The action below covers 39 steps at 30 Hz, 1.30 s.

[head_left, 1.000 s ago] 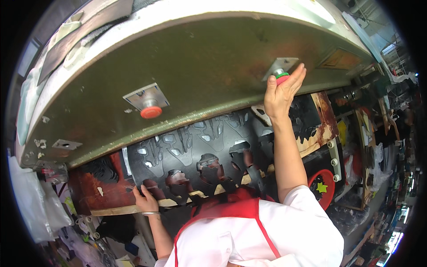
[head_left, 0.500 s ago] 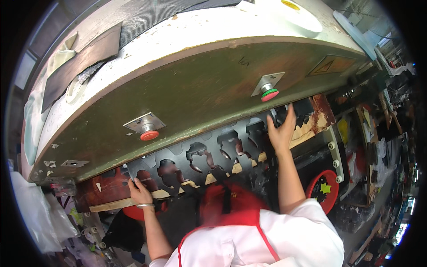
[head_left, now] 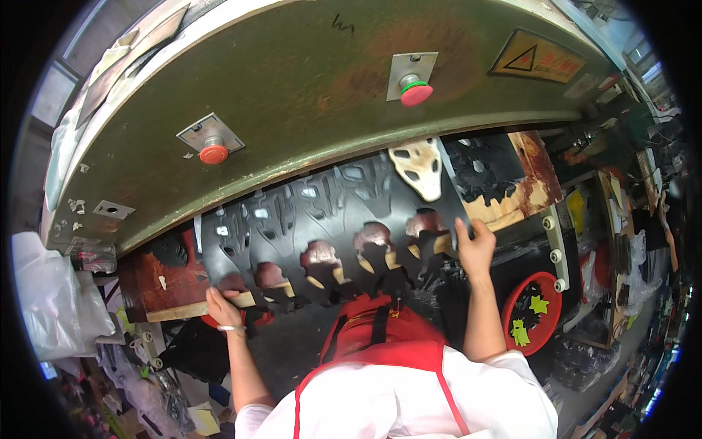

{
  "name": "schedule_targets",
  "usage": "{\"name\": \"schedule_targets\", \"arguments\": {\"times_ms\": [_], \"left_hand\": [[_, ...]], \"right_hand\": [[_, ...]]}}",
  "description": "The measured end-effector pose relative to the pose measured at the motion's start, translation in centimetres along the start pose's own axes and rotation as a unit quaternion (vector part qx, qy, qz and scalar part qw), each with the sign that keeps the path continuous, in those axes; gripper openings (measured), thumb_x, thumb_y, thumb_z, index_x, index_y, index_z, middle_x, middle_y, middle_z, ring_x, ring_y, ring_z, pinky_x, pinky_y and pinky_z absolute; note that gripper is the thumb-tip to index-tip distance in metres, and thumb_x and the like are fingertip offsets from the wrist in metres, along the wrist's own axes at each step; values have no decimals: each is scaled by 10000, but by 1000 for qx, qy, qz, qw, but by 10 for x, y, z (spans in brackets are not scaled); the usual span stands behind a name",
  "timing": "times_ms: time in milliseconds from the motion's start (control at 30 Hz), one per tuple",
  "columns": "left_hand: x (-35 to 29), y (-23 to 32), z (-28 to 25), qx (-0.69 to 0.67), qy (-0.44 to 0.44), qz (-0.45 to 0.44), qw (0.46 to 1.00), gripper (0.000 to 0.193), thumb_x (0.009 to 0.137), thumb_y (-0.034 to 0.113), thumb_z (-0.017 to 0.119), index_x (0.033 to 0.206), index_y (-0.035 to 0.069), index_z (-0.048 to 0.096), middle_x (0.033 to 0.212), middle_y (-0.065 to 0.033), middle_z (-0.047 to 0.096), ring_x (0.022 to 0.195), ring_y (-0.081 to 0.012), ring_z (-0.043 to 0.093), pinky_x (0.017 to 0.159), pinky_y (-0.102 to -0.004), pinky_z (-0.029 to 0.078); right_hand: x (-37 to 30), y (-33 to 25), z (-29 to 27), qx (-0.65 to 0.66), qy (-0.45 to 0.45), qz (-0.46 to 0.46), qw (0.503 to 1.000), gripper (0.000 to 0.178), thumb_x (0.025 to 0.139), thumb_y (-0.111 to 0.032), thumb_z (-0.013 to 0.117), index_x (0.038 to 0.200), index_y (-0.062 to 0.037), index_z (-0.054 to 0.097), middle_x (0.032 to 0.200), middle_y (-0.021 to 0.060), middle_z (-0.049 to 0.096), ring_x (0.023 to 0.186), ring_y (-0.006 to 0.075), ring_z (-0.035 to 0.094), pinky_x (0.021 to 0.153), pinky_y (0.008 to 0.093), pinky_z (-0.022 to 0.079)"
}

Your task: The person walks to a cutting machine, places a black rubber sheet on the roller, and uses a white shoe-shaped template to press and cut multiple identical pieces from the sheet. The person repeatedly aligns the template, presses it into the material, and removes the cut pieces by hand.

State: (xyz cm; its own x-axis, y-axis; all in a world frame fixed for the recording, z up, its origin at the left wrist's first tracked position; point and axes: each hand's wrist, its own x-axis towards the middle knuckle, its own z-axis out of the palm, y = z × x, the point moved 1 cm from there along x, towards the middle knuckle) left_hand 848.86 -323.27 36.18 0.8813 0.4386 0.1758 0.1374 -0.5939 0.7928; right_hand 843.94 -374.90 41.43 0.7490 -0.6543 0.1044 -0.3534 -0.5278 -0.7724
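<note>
A black sheet (head_left: 344,212) with rows of cut-out holes and a jagged near edge stretches between my hands. My left hand (head_left: 225,309) is closed on its near left corner. At the right end, my right hand (head_left: 477,249) pinches the near corner between thumb and fingers. On the sheet's far right part lies a cream-white, tapered template-like piece (head_left: 431,190) with several holes. Below the sheet is a worn reddish-brown board (head_left: 537,172) with a pale wooden front edge. Another black scrap (head_left: 486,164) with a ragged edge lies on the board, right of the sheet.
A green machine beam (head_left: 292,102) crosses just beyond the sheet, bearing two red push buttons (head_left: 213,151) and a warning plate (head_left: 537,57). At the lower right is a red tub (head_left: 553,311) with black and yellow-green scraps. Clear plastic bags (head_left: 55,300) hang at left.
The black sheet has come toward me from beneath the green beam, with both hands moving nearer along with it. The white piece on it now shows. My view has shifted too.
</note>
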Motion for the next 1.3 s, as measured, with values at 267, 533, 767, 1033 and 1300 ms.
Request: {"name": "schedule_targets", "arguments": {"times_ms": [267,533,767,1033,1300], "left_hand": [[-32,-14,-64,-5,-34,-126,992,350,1024,293,426,947,-5,591,797,-90,643,693,-141,543,690,-269,442],[-52,87,-23,-60,39,72,995,291,983,58,484,1267,1,466,912,-106,636,854,-173,608,797,-277,480],[-136,219,87,-131,-279,346,886,277,793,43,688,1060,39,618,791,-81,636,691,-230,613,686,-327,484],[-209,276,141,-127,-296,581,748,277,735,125,690,1011,106,672,746,-4,475,722,-179,498,652,-311,393],[-215,241,145,-112,-310,623,710,175,717,92,696,880,50,650,834,-52,529,784,-224,532,698,-341,435]], "right_hand": [[13,-27,-20,-137,-54,-236,961,871,627,-224,854,1371,-48,436,1267,230,490,1170,365,458,981,430,412],[-28,-21,-21,-80,-137,-205,966,963,513,-142,831,1390,-95,436,1340,285,378,1238,447,379,1051,456,356],[-19,-22,-79,278,-291,52,914,940,593,17,816,1417,-14,364,1148,136,613,1079,206,585,938,305,449],[-30,-2,-88,460,-275,185,824,793,693,11,755,1393,-9,383,1013,132,634,840,136,618,705,237,497],[-44,45,-109,470,-62,127,871,584,727,-36,754,1242,-38,481,982,120,640,863,144,620,733,245,486]]}}
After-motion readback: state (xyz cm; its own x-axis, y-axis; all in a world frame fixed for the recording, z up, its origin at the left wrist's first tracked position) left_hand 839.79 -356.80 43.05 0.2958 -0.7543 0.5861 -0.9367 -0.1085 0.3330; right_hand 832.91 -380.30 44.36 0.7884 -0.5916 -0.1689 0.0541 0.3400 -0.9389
